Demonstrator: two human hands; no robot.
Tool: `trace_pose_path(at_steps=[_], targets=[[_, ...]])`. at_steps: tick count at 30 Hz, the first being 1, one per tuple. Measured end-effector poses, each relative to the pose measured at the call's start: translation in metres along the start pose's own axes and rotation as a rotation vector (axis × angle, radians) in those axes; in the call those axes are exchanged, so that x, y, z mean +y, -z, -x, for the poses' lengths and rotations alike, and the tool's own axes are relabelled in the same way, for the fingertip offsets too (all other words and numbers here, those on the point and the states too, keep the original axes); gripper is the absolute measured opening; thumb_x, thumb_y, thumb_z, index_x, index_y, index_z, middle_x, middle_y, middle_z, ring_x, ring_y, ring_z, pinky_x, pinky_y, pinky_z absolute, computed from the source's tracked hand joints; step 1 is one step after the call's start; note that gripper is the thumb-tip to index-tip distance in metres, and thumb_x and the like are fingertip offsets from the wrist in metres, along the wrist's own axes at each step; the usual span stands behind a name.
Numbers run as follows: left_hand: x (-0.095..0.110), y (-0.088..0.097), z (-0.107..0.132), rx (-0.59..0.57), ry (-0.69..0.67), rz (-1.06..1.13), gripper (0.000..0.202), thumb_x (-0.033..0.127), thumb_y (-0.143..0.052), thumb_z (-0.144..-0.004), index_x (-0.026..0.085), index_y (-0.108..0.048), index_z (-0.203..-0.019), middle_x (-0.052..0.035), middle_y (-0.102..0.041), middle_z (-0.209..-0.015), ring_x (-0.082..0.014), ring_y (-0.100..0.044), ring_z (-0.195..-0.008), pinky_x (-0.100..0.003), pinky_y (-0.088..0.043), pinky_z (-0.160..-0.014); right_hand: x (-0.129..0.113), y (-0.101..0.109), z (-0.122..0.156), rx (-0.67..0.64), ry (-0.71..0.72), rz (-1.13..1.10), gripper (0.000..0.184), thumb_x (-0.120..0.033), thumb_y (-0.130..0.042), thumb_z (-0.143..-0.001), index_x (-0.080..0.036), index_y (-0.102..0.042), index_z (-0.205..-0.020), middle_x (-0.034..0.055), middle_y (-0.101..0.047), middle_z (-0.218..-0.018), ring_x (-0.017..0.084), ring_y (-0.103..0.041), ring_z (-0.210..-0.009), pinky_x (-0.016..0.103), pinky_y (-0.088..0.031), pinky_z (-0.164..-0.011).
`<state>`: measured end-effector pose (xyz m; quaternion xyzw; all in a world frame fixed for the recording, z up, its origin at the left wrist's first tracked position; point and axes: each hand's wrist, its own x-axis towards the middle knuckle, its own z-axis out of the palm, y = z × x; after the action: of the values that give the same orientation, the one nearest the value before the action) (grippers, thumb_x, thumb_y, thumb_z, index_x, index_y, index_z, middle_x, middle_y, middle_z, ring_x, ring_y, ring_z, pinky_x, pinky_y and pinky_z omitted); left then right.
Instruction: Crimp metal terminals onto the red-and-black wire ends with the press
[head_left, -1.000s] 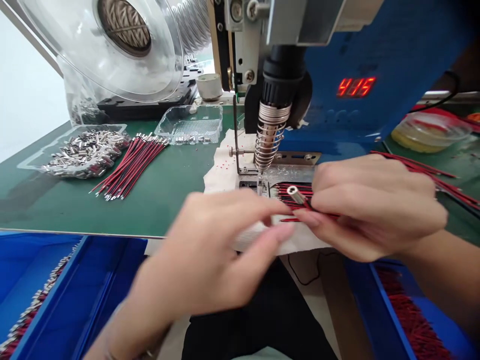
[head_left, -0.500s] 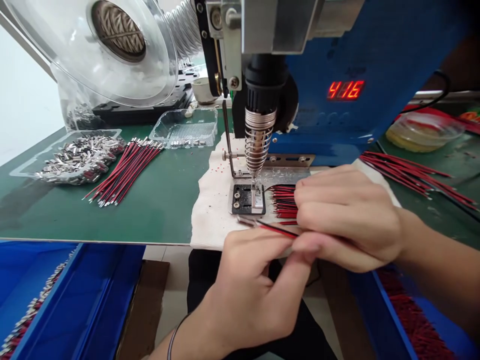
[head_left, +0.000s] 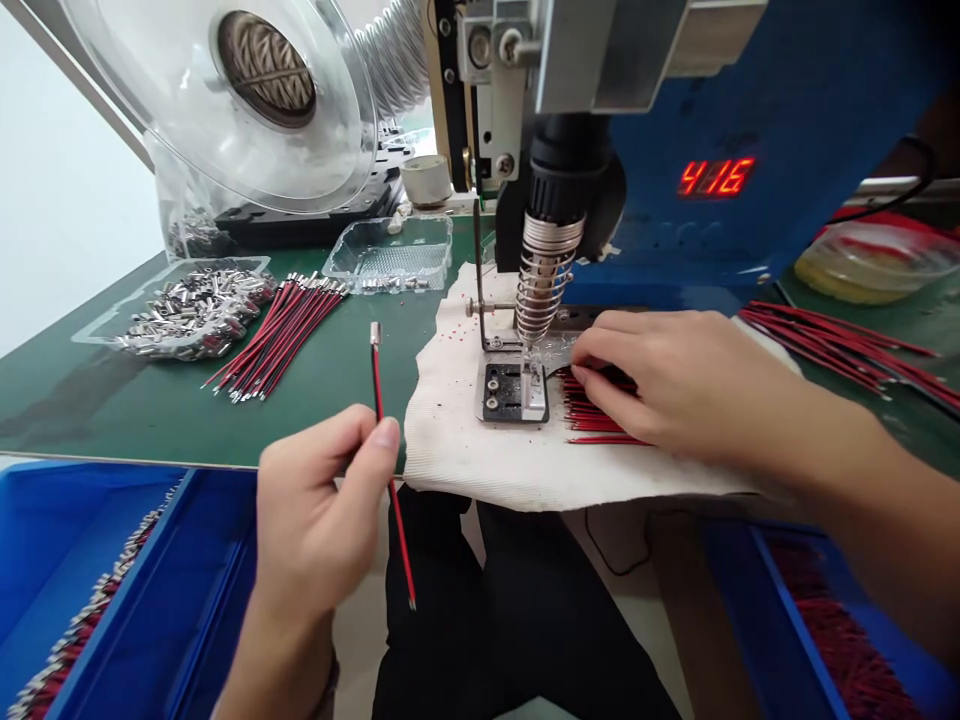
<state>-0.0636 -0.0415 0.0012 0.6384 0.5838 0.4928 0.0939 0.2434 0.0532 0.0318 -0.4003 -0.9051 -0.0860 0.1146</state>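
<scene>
My left hand (head_left: pixel 330 510) pinches a red-and-black wire (head_left: pixel 397 530) between thumb and forefinger. This wire stands nearly upright, with a small silver metal cylinder (head_left: pixel 376 334) at its top and a bare tip at the bottom. My right hand (head_left: pixel 660 380) reaches over a row of red-and-black wires (head_left: pixel 592 420) on the white cloth (head_left: pixel 480 470). Its thumb and forefinger are closed on the far end of that row, at a wire; the fingers partly hide it. Just left of those fingertips is the small black fixture (head_left: pixel 504 395) under the spring-wrapped soldering tip (head_left: pixel 547 280).
On the left, a clear tray (head_left: pixel 97 325) holds silver cylinders beside a bundle of wires (head_left: pixel 281 335). Another clear tray (head_left: pixel 337 260) stands behind. The blue machine (head_left: pixel 675 250) shows 416. Loose wires (head_left: pixel 832 345) lie right. Blue bins (head_left: pixel 150 600) sit below the table edge.
My hands have come apart. The left has moved left with the wire, which has turned from nearly level to upright. The right has moved to the far end of the wire row.
</scene>
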Motion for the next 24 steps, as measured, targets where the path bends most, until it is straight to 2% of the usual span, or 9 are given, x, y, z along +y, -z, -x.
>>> trace_pose_path(at_steps=[3, 5, 7, 10, 14, 17, 20, 22, 24], targets=[[-0.011, 0.016, -0.025, -0.064, -0.014, -0.193, 0.035, 0.025, -0.063, -0.094, 0.025, -0.046, -0.063, 0.0057, -0.033, -0.059, -0.0125, -0.031, -0.056, -0.033, -0.025, -0.055, -0.003, 0.003, -0.003, -0.079, -0.036, -0.012, 0.027, -0.032, -0.059, -0.117, -0.023, -0.080, -0.104, 0.0091, -0.088, -0.108, 0.028, -0.080, -0.090, 0.040, -0.037, -0.071], [-0.017, 0.027, -0.045, -0.101, 0.004, -0.334, 0.029, 0.032, -0.065, -0.093, 0.025, -0.059, -0.066, 0.0058, -0.039, -0.055, -0.0137, -0.036, -0.055, -0.034, -0.030, -0.058, -0.005, 0.004, -0.004, -0.120, -0.060, -0.023, 0.020, -0.031, -0.063, -0.112, -0.024, -0.080, -0.105, 0.0095, -0.090, -0.112, 0.029, -0.080, -0.092, 0.040, -0.037, -0.071], [-0.020, 0.037, -0.065, -0.088, 0.042, -0.496, 0.029, 0.040, -0.066, -0.093, 0.025, -0.066, -0.069, 0.0039, -0.046, -0.055, -0.0164, -0.042, -0.057, -0.034, -0.035, -0.065, -0.006, 0.006, -0.004, -0.137, -0.069, -0.036, 0.014, -0.029, -0.066, -0.108, -0.024, -0.077, -0.103, 0.0088, -0.089, -0.107, 0.029, -0.079, -0.088, 0.040, -0.037, -0.071], [-0.017, 0.045, -0.091, -0.149, 0.139, -0.792, 0.029, 0.046, -0.065, -0.097, 0.025, -0.073, -0.079, -0.0026, -0.055, -0.064, -0.0255, -0.055, -0.073, -0.037, -0.036, -0.077, -0.005, 0.007, -0.002, -0.134, -0.044, -0.055, 0.012, -0.028, -0.066, -0.106, -0.025, -0.074, -0.097, 0.0076, -0.087, -0.100, 0.028, -0.076, -0.084, 0.041, -0.036, -0.069], [-0.008, 0.041, -0.116, -0.335, 0.267, -1.096, 0.035, 0.049, -0.052, -0.110, 0.025, -0.072, -0.093, -0.0115, -0.064, -0.087, -0.0363, -0.066, -0.097, -0.038, -0.030, -0.075, -0.002, 0.007, 0.000, -0.112, -0.004, -0.065, 0.016, -0.028, -0.065, -0.108, -0.025, -0.077, -0.097, 0.0081, -0.088, -0.101, 0.027, -0.078, -0.086, 0.041, -0.037, -0.069], [-0.007, 0.035, -0.127, -0.458, 0.263, -1.197, 0.049, 0.052, -0.041, -0.117, 0.021, -0.079, -0.112, -0.0196, -0.079, -0.110, -0.0433, -0.076, -0.115, -0.038, -0.034, -0.076, -0.001, 0.005, 0.000, -0.106, -0.005, -0.068, 0.020, -0.026, -0.064, -0.109, -0.024, -0.082, -0.099, 0.0079, -0.090, -0.105, 0.026, -0.079, -0.087, 0.040, -0.041, -0.071], [-0.012, 0.036, -0.133, -0.528, 0.264, -1.250, 0.061, 0.052, -0.033, -0.120, 0.015, -0.081, -0.125, -0.0280, -0.084, -0.132, -0.0502, -0.079, -0.129, -0.042, -0.040, -0.080, 0.000, 0.004, 0.000, -0.094, -0.002, -0.057, 0.024, -0.024, -0.062, -0.111, -0.024, -0.086, -0.103, 0.0080, -0.092, -0.109, 0.027, -0.082, -0.091, 0.041, -0.044, -0.071], [-0.017, 0.038, -0.136, -0.556, 0.273, -1.256, 0.061, 0.052, -0.032, -0.120, 0.015, -0.080, -0.122, -0.0297, -0.084, -0.137, -0.0522, -0.080, -0.132, -0.043, -0.042, -0.080, -0.001, 0.004, 0.001, -0.093, 0.001, -0.053, 0.026, -0.023, -0.062, -0.111, -0.024, -0.087, -0.104, 0.0081, -0.092, -0.110, 0.029, -0.083, -0.093, 0.041, -0.045, -0.071], [-0.021, 0.041, -0.139, -0.562, 0.274, -1.250, 0.057, 0.054, -0.035, -0.120, 0.018, -0.079, -0.114, -0.0269, -0.085, -0.135, -0.0514, -0.080, -0.132, -0.043, -0.043, -0.079, -0.002, 0.004, 0.001, -0.099, -0.003, -0.056, 0.027, -0.023, -0.061, -0.112, -0.024, -0.087, -0.104, 0.0082, -0.092, -0.111, 0.030, -0.084, -0.095, 0.042, -0.046, -0.071]])
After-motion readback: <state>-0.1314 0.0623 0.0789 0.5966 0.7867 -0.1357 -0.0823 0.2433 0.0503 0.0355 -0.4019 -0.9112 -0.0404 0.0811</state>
